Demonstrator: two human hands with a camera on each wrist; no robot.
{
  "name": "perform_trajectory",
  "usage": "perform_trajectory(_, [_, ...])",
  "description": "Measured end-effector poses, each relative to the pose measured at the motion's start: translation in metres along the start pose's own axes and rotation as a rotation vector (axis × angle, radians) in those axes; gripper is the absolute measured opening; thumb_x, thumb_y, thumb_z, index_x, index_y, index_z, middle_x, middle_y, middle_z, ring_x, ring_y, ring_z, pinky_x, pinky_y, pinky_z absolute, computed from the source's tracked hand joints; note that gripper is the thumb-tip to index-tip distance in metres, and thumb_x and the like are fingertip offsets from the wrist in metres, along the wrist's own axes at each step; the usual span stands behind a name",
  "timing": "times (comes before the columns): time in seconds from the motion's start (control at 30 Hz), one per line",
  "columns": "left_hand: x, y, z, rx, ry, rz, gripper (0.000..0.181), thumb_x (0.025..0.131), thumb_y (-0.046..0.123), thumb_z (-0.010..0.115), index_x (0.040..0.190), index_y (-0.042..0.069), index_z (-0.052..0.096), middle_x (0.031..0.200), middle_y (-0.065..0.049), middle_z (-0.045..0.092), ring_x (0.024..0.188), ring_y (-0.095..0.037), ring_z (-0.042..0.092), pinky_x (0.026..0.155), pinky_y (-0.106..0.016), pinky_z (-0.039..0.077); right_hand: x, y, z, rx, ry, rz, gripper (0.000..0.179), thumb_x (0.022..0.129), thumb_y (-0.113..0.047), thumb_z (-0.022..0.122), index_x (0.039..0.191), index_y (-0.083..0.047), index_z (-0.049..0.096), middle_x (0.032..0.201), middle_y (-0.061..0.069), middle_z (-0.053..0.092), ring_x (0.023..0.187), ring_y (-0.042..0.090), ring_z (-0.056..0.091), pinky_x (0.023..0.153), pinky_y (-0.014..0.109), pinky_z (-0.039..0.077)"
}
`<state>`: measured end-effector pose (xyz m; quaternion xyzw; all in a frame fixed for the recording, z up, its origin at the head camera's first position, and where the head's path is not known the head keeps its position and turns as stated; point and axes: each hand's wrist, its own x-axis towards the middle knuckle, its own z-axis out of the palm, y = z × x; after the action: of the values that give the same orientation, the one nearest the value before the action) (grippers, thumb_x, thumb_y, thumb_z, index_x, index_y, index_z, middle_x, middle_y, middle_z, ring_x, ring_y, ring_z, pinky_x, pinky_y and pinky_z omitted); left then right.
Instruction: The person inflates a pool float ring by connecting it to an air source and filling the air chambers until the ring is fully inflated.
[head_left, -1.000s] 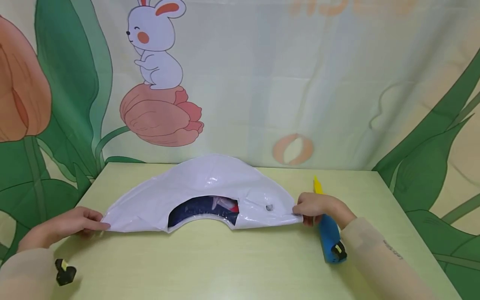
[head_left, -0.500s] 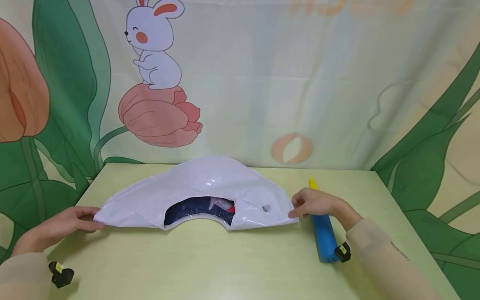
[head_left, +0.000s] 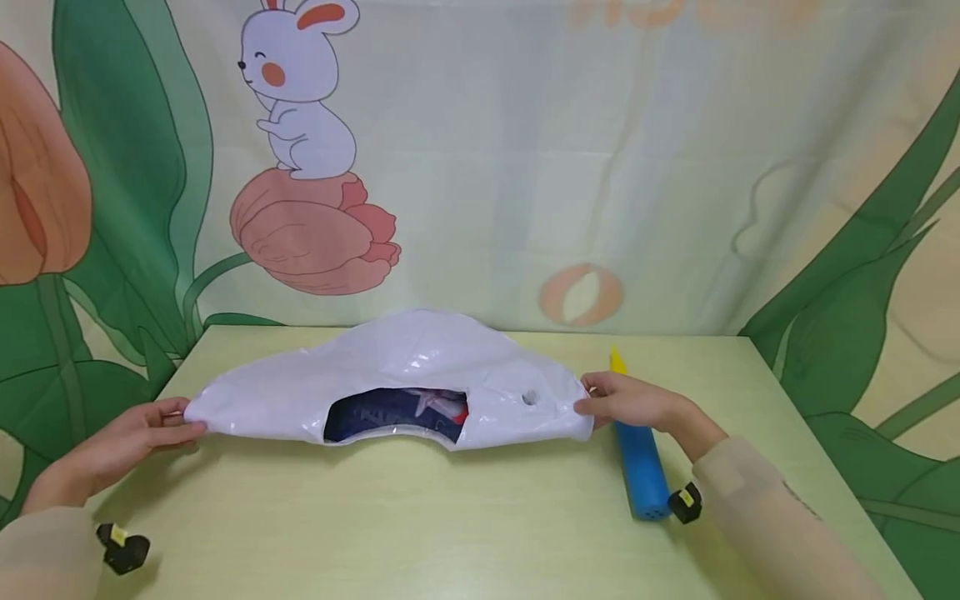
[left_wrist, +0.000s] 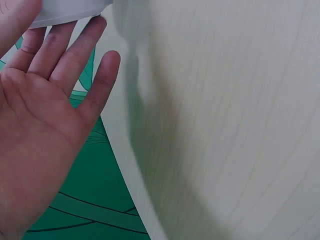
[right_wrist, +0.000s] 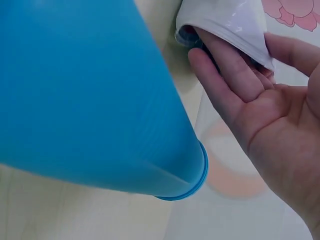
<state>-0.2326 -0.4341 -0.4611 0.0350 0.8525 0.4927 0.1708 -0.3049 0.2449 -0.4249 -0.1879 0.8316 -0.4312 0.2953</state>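
Observation:
A flat, glossy white swim ring (head_left: pixel 420 354), folded in half, arches across the table with its cut-out edge toward me. Through the opening shows a dark blue inner side (head_left: pixel 382 412) with a bit of red and pink. A small round valve (head_left: pixel 530 397) sits near its right end. My left hand (head_left: pixel 123 442) pinches the left tip, thumb on top and fingers beneath in the left wrist view. My right hand (head_left: pixel 637 402) grips the right end, its fingers reaching inside the fold in the right wrist view. Below that hand lies a blue hand pump (head_left: pixel 642 475).
The pump's yellow nozzle (head_left: pixel 617 360) points toward the back of the table. A printed curtain (head_left: pixel 480 167) hangs right behind the table's far edge. Black wrist cameras (head_left: pixel 123 550) stick out beside both sleeves.
Both hands have raised the ends of the swim ring a little, and its near edge has lifted with them. The right hand has changed its grip. The view has shifted slightly.

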Motion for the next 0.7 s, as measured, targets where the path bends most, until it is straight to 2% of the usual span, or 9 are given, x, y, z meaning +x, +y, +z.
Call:
perform_trajectory(0.1, [0.001, 0.002, 0.000, 0.011, -0.006, -0.010, 0.058, 0.109, 0.027, 0.053, 0.146, -0.014, 0.034, 0.125, -0.007, 0.064, 0.104, -0.002, 0.062, 0.085, -0.024, 0.051, -0.002, -0.001, 0.001, -0.014, 0.023, 0.041, 0.041, 0.107, -0.028, 0.055, 0.134, 0.002, 0.049, 0.116, 0.013, 0.063, 0.100, 0.027, 0.069, 0.103, 0.052, 0.044])
perform_trajectory(0.2, [0.002, 0.004, 0.000, 0.022, -0.024, -0.018, 0.065, 0.111, 0.030, 0.049, 0.151, -0.014, 0.025, 0.133, -0.014, 0.059, 0.107, -0.004, 0.063, 0.085, -0.023, 0.050, -0.003, -0.001, 0.002, -0.008, 0.046, 0.067, 0.041, 0.108, -0.027, 0.054, 0.135, 0.002, 0.045, 0.116, 0.014, 0.061, 0.097, 0.027, 0.068, 0.099, 0.048, 0.047])
perform_trajectory(0.33, [0.001, 0.008, 0.001, 0.051, -0.015, -0.027, 0.066, 0.111, 0.033, 0.046, 0.151, -0.015, 0.023, 0.131, -0.015, 0.060, 0.107, -0.009, 0.065, 0.087, -0.029, 0.049, -0.003, -0.001, 0.004, 0.024, 0.055, 0.077, 0.038, 0.108, -0.024, 0.055, 0.134, 0.002, 0.045, 0.113, 0.016, 0.059, 0.093, 0.028, 0.066, 0.090, 0.042, 0.053])
perform_trajectory(0.43, [0.001, 0.009, 0.002, 0.063, 0.000, -0.035, 0.070, 0.111, 0.036, 0.045, 0.152, -0.015, 0.019, 0.126, -0.011, 0.064, 0.104, -0.010, 0.066, 0.088, -0.032, 0.048, -0.002, -0.002, 0.007, 0.059, 0.034, 0.068, 0.036, 0.108, -0.021, 0.055, 0.132, 0.003, 0.044, 0.110, 0.017, 0.059, 0.089, 0.029, 0.066, 0.084, 0.041, 0.055])
perform_trajectory(0.53, [0.003, 0.010, 0.002, 0.028, 0.002, -0.005, 0.069, 0.112, 0.032, 0.046, 0.152, -0.016, 0.016, 0.122, -0.008, 0.064, 0.102, -0.011, 0.067, 0.087, -0.030, 0.049, -0.001, -0.003, 0.009, 0.105, 0.012, 0.069, 0.035, 0.108, -0.018, 0.055, 0.132, 0.004, 0.044, 0.107, 0.018, 0.059, 0.085, 0.029, 0.066, 0.081, 0.043, 0.057])
perform_trajectory(0.57, [0.003, 0.010, 0.002, 0.014, 0.005, 0.005, 0.068, 0.112, 0.030, 0.046, 0.151, -0.016, 0.016, 0.121, -0.005, 0.063, 0.102, -0.011, 0.067, 0.085, -0.025, 0.049, -0.001, -0.003, 0.009, 0.115, 0.010, 0.072, 0.034, 0.108, -0.018, 0.055, 0.132, 0.004, 0.043, 0.107, 0.018, 0.058, 0.084, 0.029, 0.065, 0.079, 0.043, 0.057])
perform_trajectory(0.7, [0.004, 0.009, 0.001, -0.082, -0.020, 0.046, 0.059, 0.112, 0.021, 0.045, 0.148, -0.017, 0.018, 0.117, 0.000, 0.061, 0.098, -0.012, 0.065, 0.083, -0.023, 0.051, 0.001, -0.002, 0.010, 0.131, 0.015, 0.094, 0.033, 0.108, -0.017, 0.054, 0.132, 0.003, 0.044, 0.105, 0.018, 0.058, 0.080, 0.028, 0.064, 0.072, 0.038, 0.057])
